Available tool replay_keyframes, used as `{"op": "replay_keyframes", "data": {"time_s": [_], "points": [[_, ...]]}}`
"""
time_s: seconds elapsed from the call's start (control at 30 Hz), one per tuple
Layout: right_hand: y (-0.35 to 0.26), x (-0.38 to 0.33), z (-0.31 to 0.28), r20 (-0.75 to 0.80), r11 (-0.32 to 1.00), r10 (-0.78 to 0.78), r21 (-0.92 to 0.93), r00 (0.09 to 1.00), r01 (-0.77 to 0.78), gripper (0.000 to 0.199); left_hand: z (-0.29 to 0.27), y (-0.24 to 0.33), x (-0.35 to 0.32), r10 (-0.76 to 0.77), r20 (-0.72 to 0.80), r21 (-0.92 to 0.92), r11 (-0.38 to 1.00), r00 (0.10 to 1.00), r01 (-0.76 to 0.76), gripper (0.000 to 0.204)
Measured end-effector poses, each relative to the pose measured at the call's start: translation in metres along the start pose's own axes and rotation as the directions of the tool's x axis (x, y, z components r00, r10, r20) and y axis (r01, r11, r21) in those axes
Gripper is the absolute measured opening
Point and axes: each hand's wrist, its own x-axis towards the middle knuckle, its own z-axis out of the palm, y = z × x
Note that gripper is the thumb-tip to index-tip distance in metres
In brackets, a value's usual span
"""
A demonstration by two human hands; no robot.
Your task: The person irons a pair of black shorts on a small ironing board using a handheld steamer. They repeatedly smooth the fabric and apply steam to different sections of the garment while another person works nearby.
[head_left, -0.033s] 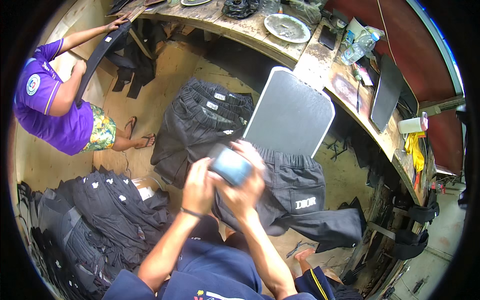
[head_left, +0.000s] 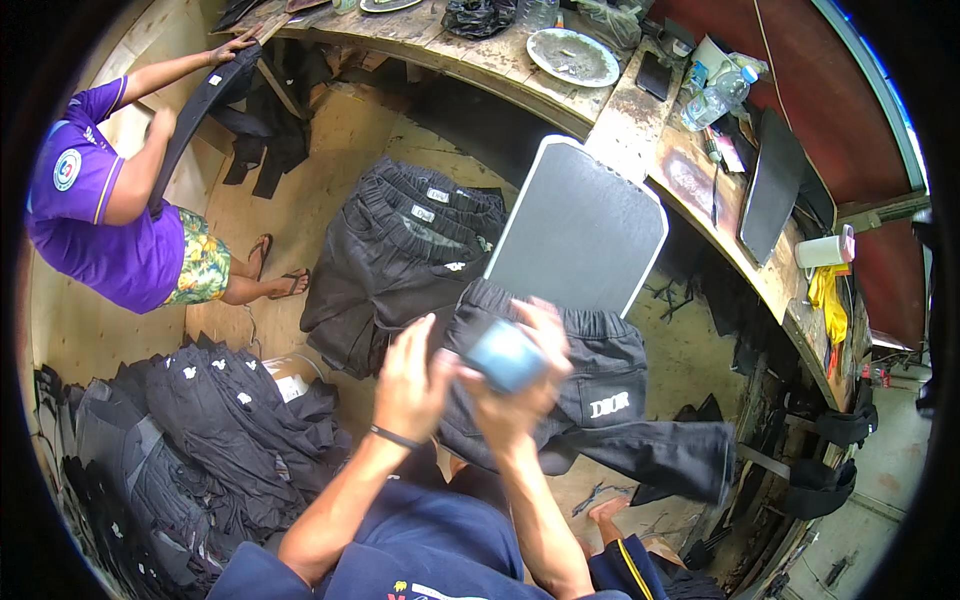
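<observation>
My right hand (head_left: 520,380) is closed round a small blue, dark-edged rectangular object (head_left: 507,357); motion blur hides what kind of thing it is. Just left of it, my left hand (head_left: 408,385) has its fingers stretched upward, holding nothing, with its thumb side close to the object. Under my hands lies a pair of black trousers (head_left: 600,350) with an elastic waistband and white lettering on a pocket. Their waist overlaps the near end of a dark grey board (head_left: 580,225) with a pale edge. More black trousers (head_left: 370,270) are heaped just left of the board.
A large pile of black garments (head_left: 220,430) fills the lower left. At upper left a co-worker in a purple shirt (head_left: 130,240) handles a dark cloth strip. The curved wooden bench (head_left: 450,50) carries a plate (head_left: 572,57), a phone (head_left: 655,75) and a plastic bottle (head_left: 715,100).
Both hands have shifted to the right, the right one carrying the blue object. My left hand has come away from the object, its fingers straightened. The trouser leg at right has moved slightly.
</observation>
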Motion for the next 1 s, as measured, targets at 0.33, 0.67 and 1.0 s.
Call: {"op": "replay_keyframes", "data": {"time_s": [0.33, 0.67, 1.0], "points": [[0.166, 0.080, -0.049, -0.159, 0.849, 0.103, -0.500, 0.982, -0.170, 0.083, 0.087, 0.061, 0.164, -0.142, 0.172, 0.180, 0.977, 0.975, 0.111, 0.152], [0.027, 0.078, -0.073, 0.257, 0.891, 0.156, -0.454, 0.954, -0.023, 0.067, 0.105, 0.061, 0.223, 0.388, 0.329, 0.259, 0.840, 0.861, -0.478, 0.125], [0.042, -0.038, -0.036, 0.689, 0.840, 0.307, -0.521, 0.656, 0.154, 0.074, 0.117, 0.050, 0.226, 0.586, 0.229, 0.152, 0.767, 0.777, -0.623, 0.103]]}}
